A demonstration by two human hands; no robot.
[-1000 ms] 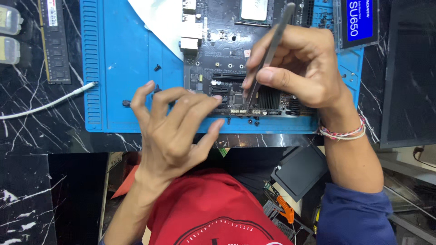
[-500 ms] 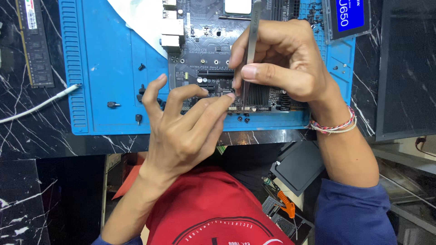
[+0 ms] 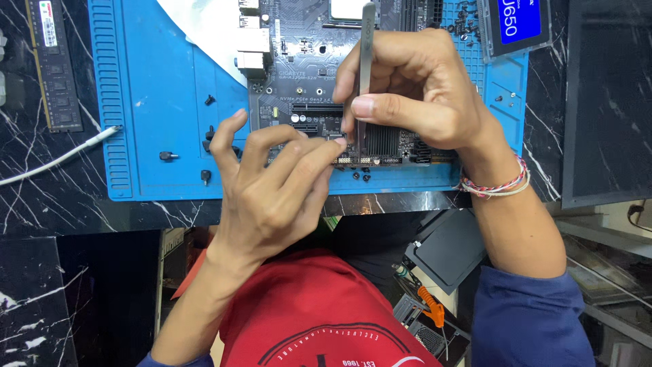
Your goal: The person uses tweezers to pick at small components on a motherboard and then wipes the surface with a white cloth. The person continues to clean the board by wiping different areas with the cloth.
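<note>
A: Two hands met over one spot. The right hand (image 3: 414, 95) pinched steel tweezers (image 3: 365, 75) between thumb and fingers, nearly upright, tips down on the motherboard (image 3: 305, 88).

B: And the left hand (image 3: 272, 183)?

A: It lay spread over the board's near edge, fingers curled, index fingertip just beside the tweezer tips. Whether it pinched anything there, I could not tell; the spot was too small.

B: Where did the board sit?

A: On a blue mat (image 3: 163, 102), at its middle and toward the far edge. A black heatsink (image 3: 382, 143) on the board showed just right of the tweezer tips.

B: Anything loose on the mat?

A: Small black screws (image 3: 206, 177) lay scattered left of the board, and a couple more near its front edge. A white sheet (image 3: 210, 34) lay at the board's far left corner, partly under it.

B: And off the mat?

A: A memory stick (image 3: 58, 68) lay on the dark marble table (image 3: 41, 197) to the left, with a white cable (image 3: 61, 158) running up to the mat's left edge. At the far right corner, a flat drive with a blue label (image 3: 519, 24) sat partly on the mat. A dark panel (image 3: 608, 102) lay well to the right.

B: The wrist?

A: A braided bracelet (image 3: 496, 187) circled the right one, above a blue sleeve (image 3: 530, 319). The red shirt (image 3: 319, 312) filled the bottom.
</note>
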